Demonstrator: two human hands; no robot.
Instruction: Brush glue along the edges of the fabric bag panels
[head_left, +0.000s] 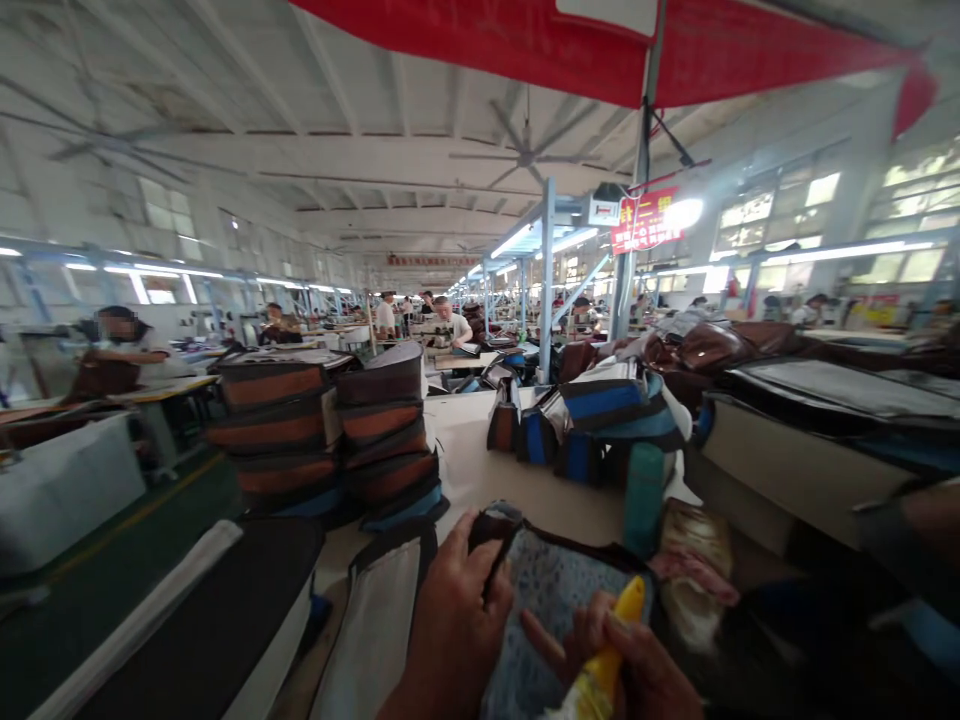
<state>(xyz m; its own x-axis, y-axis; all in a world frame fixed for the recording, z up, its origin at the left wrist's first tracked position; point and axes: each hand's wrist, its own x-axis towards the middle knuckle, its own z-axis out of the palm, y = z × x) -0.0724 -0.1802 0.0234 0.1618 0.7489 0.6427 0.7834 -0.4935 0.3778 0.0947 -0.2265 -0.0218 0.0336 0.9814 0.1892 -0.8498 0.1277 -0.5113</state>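
Observation:
My left hand (459,615) has its fingers closed on the dark upper edge of a bag piece with a speckled blue-grey panel (536,585). My right hand (637,655) grips a yellow-handled brush (616,632) over the lower right of that panel. The brush handle is smeared with white, and its lower end runs out of the picture. My right index finger reaches toward the panel. A pale panel with a dark border (382,610) lies just left of my left hand. Beyond my right hand stand a teal cylinder (643,495) and a crumpled, pinkish-brown item (694,570).
Stacks of brown-and-black bag parts (281,430) rise at the left of the table (472,450). Blue-and-black bag parts (600,410) are heaped behind. Large bag pieces (810,440) crowd the right side. A metal post (622,285) stands behind; several people work farther off.

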